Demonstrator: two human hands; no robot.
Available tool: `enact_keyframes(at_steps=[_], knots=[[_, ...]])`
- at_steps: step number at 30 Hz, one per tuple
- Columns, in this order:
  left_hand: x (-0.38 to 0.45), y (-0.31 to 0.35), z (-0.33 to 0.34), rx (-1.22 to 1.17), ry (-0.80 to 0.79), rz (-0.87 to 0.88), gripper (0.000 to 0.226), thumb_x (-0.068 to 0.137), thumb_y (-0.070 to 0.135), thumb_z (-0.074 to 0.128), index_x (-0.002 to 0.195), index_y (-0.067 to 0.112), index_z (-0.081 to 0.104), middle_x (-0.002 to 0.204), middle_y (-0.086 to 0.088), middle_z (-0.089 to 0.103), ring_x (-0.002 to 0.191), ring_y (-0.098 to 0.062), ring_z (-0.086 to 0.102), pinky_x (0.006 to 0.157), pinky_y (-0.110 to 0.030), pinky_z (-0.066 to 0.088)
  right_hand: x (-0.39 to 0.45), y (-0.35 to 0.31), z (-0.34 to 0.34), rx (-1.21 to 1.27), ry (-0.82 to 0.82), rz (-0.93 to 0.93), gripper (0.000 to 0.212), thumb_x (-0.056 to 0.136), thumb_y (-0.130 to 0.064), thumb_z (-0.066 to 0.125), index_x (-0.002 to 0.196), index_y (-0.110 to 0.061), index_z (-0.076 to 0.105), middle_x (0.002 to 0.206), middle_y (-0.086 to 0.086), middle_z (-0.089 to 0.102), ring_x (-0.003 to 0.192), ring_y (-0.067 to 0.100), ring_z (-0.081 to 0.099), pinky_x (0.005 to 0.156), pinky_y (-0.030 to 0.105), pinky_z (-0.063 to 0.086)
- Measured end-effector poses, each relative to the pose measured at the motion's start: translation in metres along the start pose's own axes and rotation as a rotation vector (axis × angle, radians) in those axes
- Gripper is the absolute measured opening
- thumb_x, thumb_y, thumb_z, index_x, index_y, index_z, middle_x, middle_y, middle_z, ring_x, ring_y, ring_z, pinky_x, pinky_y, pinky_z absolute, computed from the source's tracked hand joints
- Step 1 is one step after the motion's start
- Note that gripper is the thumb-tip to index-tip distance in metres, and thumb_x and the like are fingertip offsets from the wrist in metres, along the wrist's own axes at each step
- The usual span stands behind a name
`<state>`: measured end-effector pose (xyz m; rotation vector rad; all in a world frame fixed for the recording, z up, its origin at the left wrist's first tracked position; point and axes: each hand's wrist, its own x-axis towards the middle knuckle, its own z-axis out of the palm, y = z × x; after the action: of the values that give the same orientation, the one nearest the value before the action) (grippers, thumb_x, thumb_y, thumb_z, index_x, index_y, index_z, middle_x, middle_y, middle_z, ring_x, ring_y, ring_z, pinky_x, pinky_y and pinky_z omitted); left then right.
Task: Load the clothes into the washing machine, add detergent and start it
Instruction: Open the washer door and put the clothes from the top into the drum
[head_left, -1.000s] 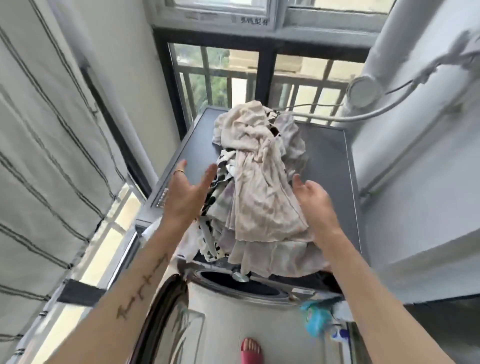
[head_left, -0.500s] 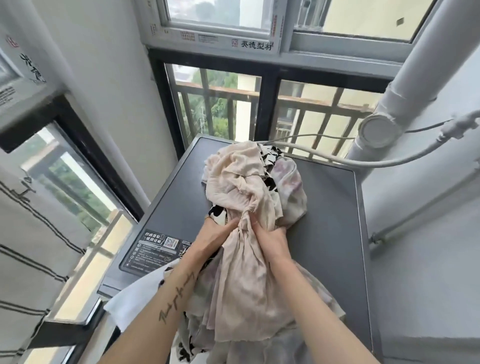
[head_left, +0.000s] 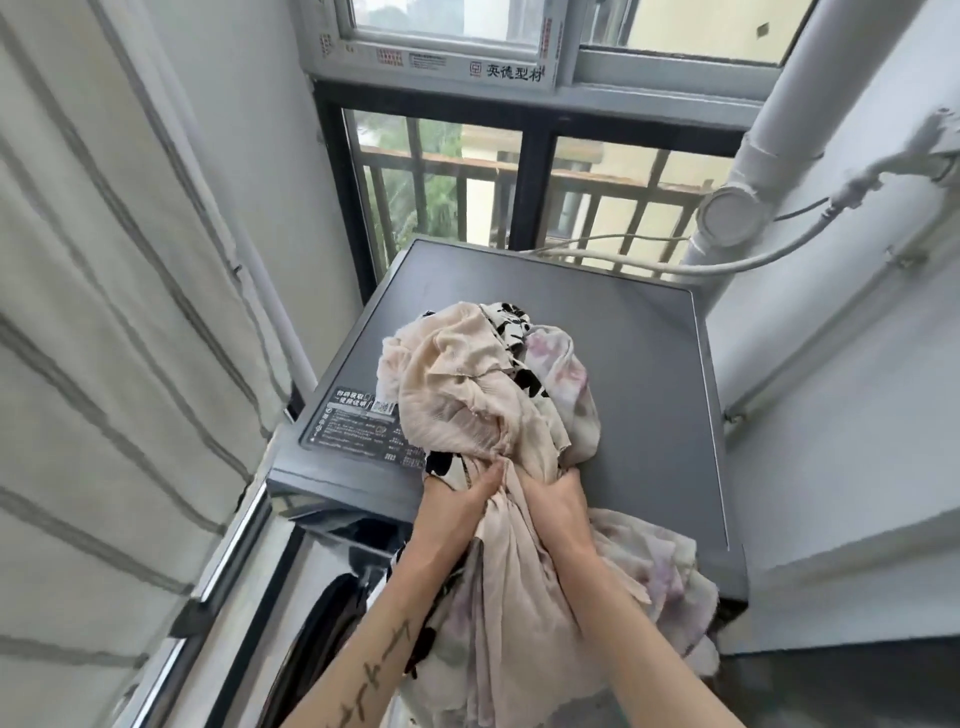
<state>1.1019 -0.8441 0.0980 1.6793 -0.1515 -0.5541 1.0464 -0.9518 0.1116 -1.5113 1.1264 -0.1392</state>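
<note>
A bundle of clothes (head_left: 467, 395), beige, black-and-white and pale purple, lies on the dark grey top of the washing machine (head_left: 639, 374) and hangs over its front edge. My left hand (head_left: 457, 499) and my right hand (head_left: 556, 499) grip the bundle side by side near the machine's front edge, both closed on the beige fabric. The open machine door (head_left: 322, 639) shows as a dark curved shape at the lower left; the drum opening is hidden by the cloth and my arms.
A striped curtain (head_left: 104, 364) hangs close on the left. A white pipe (head_left: 748, 171) and a hose (head_left: 675, 267) run along the right wall behind the machine. A barred window (head_left: 519, 197) stands straight ahead. A label sticker (head_left: 358, 426) sits on the machine's top left.
My hands went from open beside the pile to closed on it. The bundle has slid toward the front edge of the machine top.
</note>
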Motion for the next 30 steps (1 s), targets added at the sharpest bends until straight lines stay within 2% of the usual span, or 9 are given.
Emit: enact_keyframes(at_steps=[3, 8, 12, 16, 21, 24, 26, 28, 30], knots=[[-0.061, -0.015, -0.018, 0.007, -0.018, 0.019, 0.039, 0.071, 0.042, 0.075, 0.106, 0.042, 0.055, 0.106, 0.022, 0.064, 0.104, 0.002, 0.06, 0.088, -0.016, 0.044, -0.066, 0.032, -0.004, 0.063, -0.025, -0.027, 0.076, 0.059, -0.051, 0.079, 0.122, -0.018, 0.052, 0.117, -0.001, 0.066, 0.109, 0.018, 0.061, 0.098, 0.04, 0.049], [-0.163, -0.041, -0.038, 0.048, -0.025, -0.01, 0.058, 0.066, 0.055, 0.072, 0.118, 0.038, 0.054, 0.112, 0.018, 0.067, 0.105, 0.002, 0.061, 0.096, -0.03, 0.048, -0.161, 0.092, -0.013, 0.122, 0.016, -0.007, 0.064, 0.062, -0.048, 0.079, 0.117, -0.022, 0.057, 0.11, -0.004, 0.069, 0.104, 0.015, 0.064, 0.095, 0.04, 0.052], [-0.227, -0.06, -0.043, 0.062, -0.01, -0.064, 0.055, 0.07, 0.048, 0.071, 0.122, 0.038, 0.053, 0.117, 0.015, 0.065, 0.109, -0.002, 0.06, 0.1, -0.039, 0.048, -0.207, 0.133, -0.023, 0.096, 0.037, 0.037, 0.061, 0.06, -0.05, 0.075, 0.112, -0.022, 0.057, 0.101, -0.003, 0.072, 0.097, 0.016, 0.067, 0.089, 0.038, 0.054], [-0.267, -0.083, -0.032, 0.108, 0.021, -0.115, 0.059, 0.07, 0.05, 0.07, 0.124, 0.039, 0.048, 0.12, 0.015, 0.062, 0.111, -0.001, 0.058, 0.099, -0.036, 0.047, -0.227, 0.17, -0.036, 0.06, 0.051, 0.114, 0.065, 0.059, -0.052, 0.074, 0.111, -0.02, 0.052, 0.091, -0.009, 0.068, 0.09, 0.016, 0.064, 0.079, 0.032, 0.05], [-0.282, -0.125, -0.002, 0.207, 0.069, -0.296, 0.089, 0.057, 0.07, 0.068, 0.131, 0.029, 0.042, 0.117, 0.014, 0.062, 0.106, -0.005, 0.059, 0.098, -0.039, 0.047, -0.215, 0.222, -0.054, 0.045, 0.023, 0.176, 0.065, 0.06, -0.054, 0.072, 0.111, -0.019, 0.052, 0.098, -0.002, 0.071, 0.097, 0.022, 0.065, 0.085, 0.037, 0.052], [-0.279, -0.158, 0.016, 0.292, 0.077, -0.268, 0.095, 0.059, 0.072, 0.065, 0.137, 0.029, 0.032, 0.112, 0.021, 0.059, 0.098, 0.005, 0.056, 0.09, -0.031, 0.044, -0.194, 0.257, -0.058, 0.027, 0.011, 0.219, 0.058, 0.064, -0.054, 0.071, 0.104, -0.02, 0.046, 0.081, -0.015, 0.059, 0.087, 0.019, 0.057, 0.069, 0.03, 0.044], [-0.274, -0.183, 0.021, 0.345, 0.044, -0.297, 0.096, 0.061, 0.071, 0.063, 0.136, 0.018, 0.034, 0.1, 0.013, 0.067, 0.091, -0.002, 0.063, 0.085, -0.035, 0.05, -0.179, 0.28, -0.055, -0.007, 0.0, 0.232, 0.054, 0.066, -0.056, 0.07, 0.099, -0.026, 0.04, 0.076, -0.018, 0.051, 0.088, 0.021, 0.056, 0.067, 0.029, 0.038], [-0.265, -0.211, 0.022, 0.364, 0.034, -0.327, 0.1, 0.062, 0.069, 0.062, 0.132, 0.002, 0.037, 0.084, 0.007, 0.069, 0.08, -0.011, 0.066, 0.079, -0.037, 0.053, -0.163, 0.306, -0.046, -0.024, -0.012, 0.239, 0.053, 0.068, -0.055, 0.07, 0.1, -0.027, 0.038, 0.077, -0.016, 0.052, 0.1, 0.025, 0.061, 0.071, 0.028, 0.037], [-0.253, -0.238, 0.022, 0.396, 0.006, -0.354, 0.104, 0.065, 0.068, 0.06, 0.123, -0.014, 0.038, 0.076, -0.01, 0.068, 0.079, -0.026, 0.068, 0.071, -0.039, 0.054, -0.145, 0.331, -0.033, -0.024, -0.016, 0.253, 0.052, 0.07, -0.053, 0.07, 0.103, -0.026, 0.039, 0.075, -0.019, 0.049, 0.108, 0.025, 0.061, 0.072, 0.027, 0.036]])
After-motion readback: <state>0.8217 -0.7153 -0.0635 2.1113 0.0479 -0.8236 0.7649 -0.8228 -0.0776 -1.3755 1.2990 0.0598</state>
